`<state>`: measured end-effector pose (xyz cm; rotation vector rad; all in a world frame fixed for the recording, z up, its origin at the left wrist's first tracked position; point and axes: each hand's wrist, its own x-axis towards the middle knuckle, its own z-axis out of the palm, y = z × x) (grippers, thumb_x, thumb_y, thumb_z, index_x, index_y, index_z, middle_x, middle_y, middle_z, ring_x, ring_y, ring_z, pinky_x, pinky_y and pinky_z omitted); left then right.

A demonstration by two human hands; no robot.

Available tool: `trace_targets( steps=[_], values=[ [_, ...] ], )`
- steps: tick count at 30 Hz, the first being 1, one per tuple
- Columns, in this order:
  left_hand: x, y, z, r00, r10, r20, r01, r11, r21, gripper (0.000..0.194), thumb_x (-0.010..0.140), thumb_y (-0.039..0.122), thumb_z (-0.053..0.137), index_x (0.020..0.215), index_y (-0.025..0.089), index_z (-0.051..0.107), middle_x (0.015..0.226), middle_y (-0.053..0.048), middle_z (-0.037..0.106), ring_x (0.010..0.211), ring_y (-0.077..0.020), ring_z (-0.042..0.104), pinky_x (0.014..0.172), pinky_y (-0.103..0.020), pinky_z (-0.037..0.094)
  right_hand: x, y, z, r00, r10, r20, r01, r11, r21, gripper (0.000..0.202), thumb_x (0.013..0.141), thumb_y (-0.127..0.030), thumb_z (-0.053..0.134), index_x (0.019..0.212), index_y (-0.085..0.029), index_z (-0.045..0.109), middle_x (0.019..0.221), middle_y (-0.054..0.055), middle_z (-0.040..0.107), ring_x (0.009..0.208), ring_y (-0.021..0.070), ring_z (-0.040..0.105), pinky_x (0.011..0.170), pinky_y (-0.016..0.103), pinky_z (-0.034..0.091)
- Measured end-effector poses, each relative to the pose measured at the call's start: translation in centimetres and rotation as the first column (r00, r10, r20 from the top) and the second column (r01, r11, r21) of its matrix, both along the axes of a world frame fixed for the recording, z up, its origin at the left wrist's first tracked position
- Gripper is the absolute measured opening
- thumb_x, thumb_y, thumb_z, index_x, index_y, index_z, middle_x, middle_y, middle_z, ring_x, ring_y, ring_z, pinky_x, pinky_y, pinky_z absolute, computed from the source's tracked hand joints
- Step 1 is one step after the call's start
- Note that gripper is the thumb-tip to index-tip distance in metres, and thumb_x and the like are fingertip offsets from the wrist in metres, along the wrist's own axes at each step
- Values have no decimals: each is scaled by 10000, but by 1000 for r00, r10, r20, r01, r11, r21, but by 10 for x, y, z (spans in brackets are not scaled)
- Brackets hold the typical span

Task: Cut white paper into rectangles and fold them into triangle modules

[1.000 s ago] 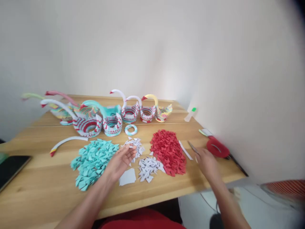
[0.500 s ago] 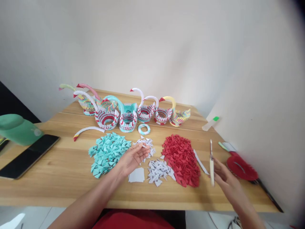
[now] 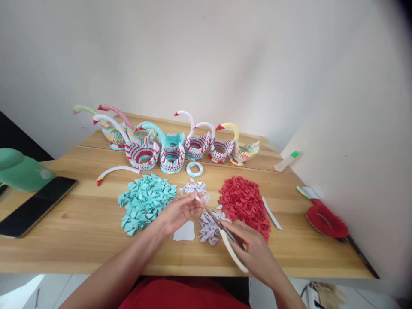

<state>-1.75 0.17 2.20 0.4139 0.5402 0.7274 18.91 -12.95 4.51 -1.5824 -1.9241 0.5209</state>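
My left hand [image 3: 180,210] pinches a small white folded paper piece [image 3: 197,198] above the middle of the table. With my right hand [image 3: 252,249] I grip a pair of scissors with white handles [image 3: 232,252]; their tips reach up to the paper at my left fingertips. Whether the blades touch it I cannot make out. Under the scissors lies a heap of white paper triangles [image 3: 209,229], and a smaller white heap [image 3: 195,188] sits just beyond my left hand. A stack of white paper squares [image 3: 184,231] lies below my left wrist.
Teal triangles [image 3: 148,199] are heaped at left, red triangles [image 3: 244,201] at right. Several paper swans [image 3: 141,155] stand behind, with a paper ring [image 3: 194,169] before them. A phone [image 3: 38,206] and a green object [image 3: 24,171] lie left; a red round object [image 3: 326,221] lies right.
My right hand has swung left with the scissors, from beyond the red heap to my left fingertips. My left hand stays nearly in place, still pinching the white piece. The view has shifted slightly.
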Motion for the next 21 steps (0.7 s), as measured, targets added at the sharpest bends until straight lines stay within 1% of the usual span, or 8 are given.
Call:
trace_targets(
  steps=[3,6,10,15,21],
  values=[
    [0,-1,1,1000,-11,1,11,1000,27,133,812,174,697,900,76,720,728,-90,726,703,-165,684,745,-275,545,-1,1,-1,1000,11,4,-11,1000,-21,351,876,-222,567,1218,-233,644,937,65,693,830,183,667,750,260,551],
    [0,-1,1,1000,-19,4,19,999,51,147,799,177,708,909,80,719,784,-99,730,738,-170,682,745,-272,542,-1,2,-1,1000,14,2,-14,1000,-22,347,877,-220,565,1215,-225,645,936,66,683,829,179,660,743,251,543],
    [0,-1,2,999,-30,12,29,997,77,169,789,190,723,914,76,718,814,-110,733,756,-174,682,742,-266,537,-1,1,0,1000,19,19,-19,1000,1,356,882,-222,555,1228,-221,637,926,64,672,821,171,657,744,240,535],
    [-1,-1,2,999,-35,3,35,994,107,190,784,219,739,916,84,718,830,-110,737,764,-173,683,752,-262,533,0,-1,0,997,12,78,-14,1000,27,351,898,-236,540,1237,-223,630,923,71,657,813,173,651,733,250,529],
    [-1,-1,0,1000,-25,-3,25,995,95,188,787,212,735,927,89,718,826,-110,740,758,-171,686,746,-258,534,-2,-3,0,994,20,104,-28,996,79,357,906,-234,525,1250,-228,620,919,74,652,803,171,650,717,246,534]
  ],
)
